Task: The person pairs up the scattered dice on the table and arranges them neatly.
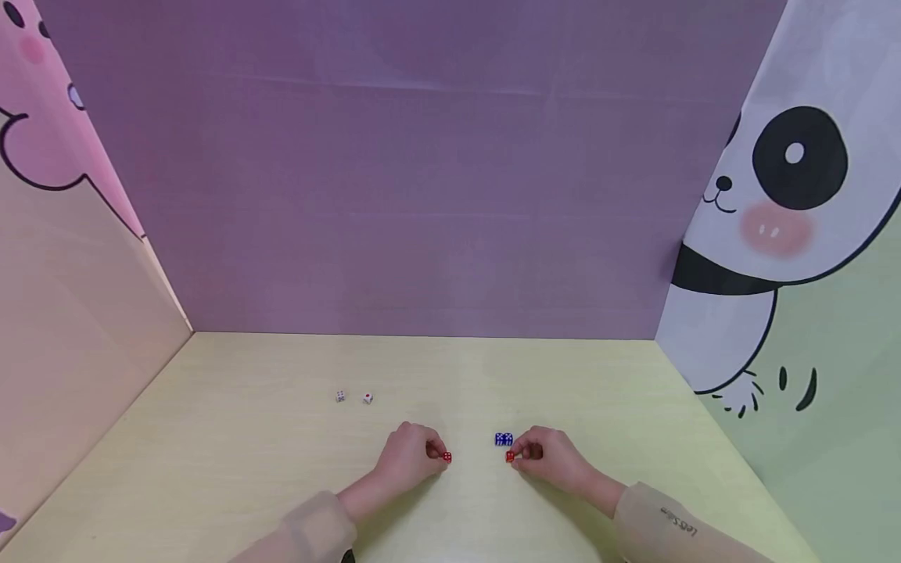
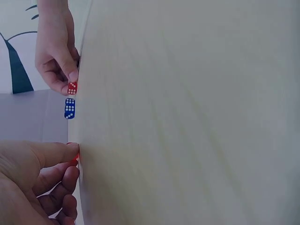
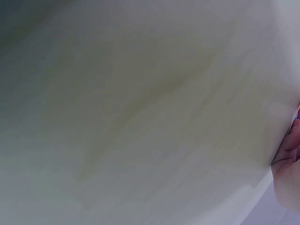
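My left hand (image 1: pixel 411 455) pinches a red die (image 1: pixel 446 457) between thumb and fingertips, low over the table. In the left wrist view most of that die is hidden behind the fingers. Across from it, my right hand (image 1: pixel 552 457) pinches another red die (image 1: pixel 510 457), its white pips facing the left wrist camera. Two blue dice (image 1: pixel 503 439) sit side by side just behind the right hand's red die. At the right wrist view's edge only part of the right hand (image 3: pixel 288 164) shows.
Two white dice, one on the left (image 1: pixel 341 396) and one with a red pip (image 1: pixel 367 399), lie farther back on the pale wooden table (image 1: pixel 281 438). A purple wall (image 1: pixel 422 195) closes off the back, with printed panels at left and right.
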`<action>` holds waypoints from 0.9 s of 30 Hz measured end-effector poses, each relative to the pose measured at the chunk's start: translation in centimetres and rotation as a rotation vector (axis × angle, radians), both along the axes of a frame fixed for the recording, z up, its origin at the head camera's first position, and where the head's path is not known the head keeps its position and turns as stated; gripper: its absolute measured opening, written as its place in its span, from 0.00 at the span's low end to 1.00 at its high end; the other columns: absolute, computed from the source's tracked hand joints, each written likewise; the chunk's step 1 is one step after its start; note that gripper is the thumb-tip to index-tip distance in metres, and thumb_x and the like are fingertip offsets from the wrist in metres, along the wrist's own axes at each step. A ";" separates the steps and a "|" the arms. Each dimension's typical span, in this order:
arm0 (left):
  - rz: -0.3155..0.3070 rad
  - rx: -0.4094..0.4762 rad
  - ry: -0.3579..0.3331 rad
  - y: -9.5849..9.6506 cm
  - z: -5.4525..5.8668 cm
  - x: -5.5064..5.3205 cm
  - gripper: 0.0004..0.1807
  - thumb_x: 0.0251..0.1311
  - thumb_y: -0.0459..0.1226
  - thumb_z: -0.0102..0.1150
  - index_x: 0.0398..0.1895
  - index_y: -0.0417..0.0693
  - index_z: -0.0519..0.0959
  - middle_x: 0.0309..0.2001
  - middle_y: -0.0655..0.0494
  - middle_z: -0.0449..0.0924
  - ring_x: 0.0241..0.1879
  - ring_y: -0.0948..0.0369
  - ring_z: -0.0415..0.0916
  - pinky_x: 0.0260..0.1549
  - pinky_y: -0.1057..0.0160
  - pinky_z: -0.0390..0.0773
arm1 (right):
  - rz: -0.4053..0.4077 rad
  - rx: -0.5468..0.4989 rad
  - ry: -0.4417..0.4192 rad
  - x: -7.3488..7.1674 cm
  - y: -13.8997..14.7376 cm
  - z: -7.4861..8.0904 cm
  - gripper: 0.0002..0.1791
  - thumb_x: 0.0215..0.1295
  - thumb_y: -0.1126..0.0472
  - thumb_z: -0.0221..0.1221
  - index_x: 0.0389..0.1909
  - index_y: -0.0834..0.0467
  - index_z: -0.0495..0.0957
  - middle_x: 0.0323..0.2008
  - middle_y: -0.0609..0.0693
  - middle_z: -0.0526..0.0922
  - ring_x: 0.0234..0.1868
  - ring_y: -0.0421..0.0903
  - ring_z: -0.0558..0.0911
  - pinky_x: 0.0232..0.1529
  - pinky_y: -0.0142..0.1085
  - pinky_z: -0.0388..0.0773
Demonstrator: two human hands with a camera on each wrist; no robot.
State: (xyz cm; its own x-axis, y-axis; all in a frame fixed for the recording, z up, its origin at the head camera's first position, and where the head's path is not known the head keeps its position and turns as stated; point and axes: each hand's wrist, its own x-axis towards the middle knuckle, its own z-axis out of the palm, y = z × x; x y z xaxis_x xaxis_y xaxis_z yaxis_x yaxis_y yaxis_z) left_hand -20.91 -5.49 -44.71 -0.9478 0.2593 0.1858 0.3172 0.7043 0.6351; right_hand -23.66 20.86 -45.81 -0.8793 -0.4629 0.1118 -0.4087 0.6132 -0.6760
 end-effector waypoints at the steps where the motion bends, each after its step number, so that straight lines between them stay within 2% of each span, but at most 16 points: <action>1: -0.005 0.001 -0.002 0.3 0.1 0.0 0.05 0.42 0.31 0.71 0.20 0.48 0.82 0.18 0.65 0.73 0.24 0.68 0.66 0.28 0.69 0.65 | 0.003 0.001 0.006 0.0 0.0 0.0 0.05 0.52 0.66 0.67 0.30 0.57 0.81 0.26 0.43 0.74 0.26 0.35 0.68 0.26 0.26 0.67; 8: -0.017 -0.010 -0.008 2.2 0.1 0.0 0.06 0.42 0.31 0.71 0.19 0.49 0.82 0.17 0.66 0.72 0.29 0.65 0.64 0.32 0.67 0.64 | 0.007 -0.002 0.012 -0.1 0.1 0.0 0.05 0.52 0.65 0.67 0.30 0.57 0.81 0.26 0.44 0.74 0.27 0.35 0.68 0.26 0.26 0.67; 17: -0.037 -0.021 0.015 3.9 0.4 -0.3 0.05 0.43 0.32 0.71 0.19 0.48 0.83 0.18 0.65 0.75 0.28 0.65 0.66 0.32 0.65 0.64 | 0.000 0.008 0.016 -0.2 0.0 -0.2 0.05 0.52 0.66 0.67 0.30 0.57 0.82 0.26 0.43 0.74 0.27 0.35 0.68 0.26 0.26 0.67; 24: -0.009 0.001 -0.032 5.4 0.2 -0.4 0.05 0.43 0.33 0.72 0.19 0.49 0.83 0.17 0.65 0.72 0.29 0.64 0.64 0.34 0.64 0.63 | 0.013 -0.008 0.017 -0.2 0.2 -0.3 0.05 0.53 0.65 0.67 0.31 0.57 0.82 0.26 0.44 0.73 0.28 0.35 0.69 0.27 0.26 0.67; 27: -0.009 -0.002 -0.022 5.9 0.1 -0.4 0.05 0.43 0.34 0.72 0.19 0.49 0.83 0.17 0.66 0.73 0.29 0.64 0.64 0.35 0.63 0.64 | 0.011 -0.010 0.017 -0.3 0.1 -0.4 0.05 0.52 0.65 0.67 0.30 0.57 0.82 0.26 0.44 0.74 0.27 0.35 0.69 0.27 0.26 0.67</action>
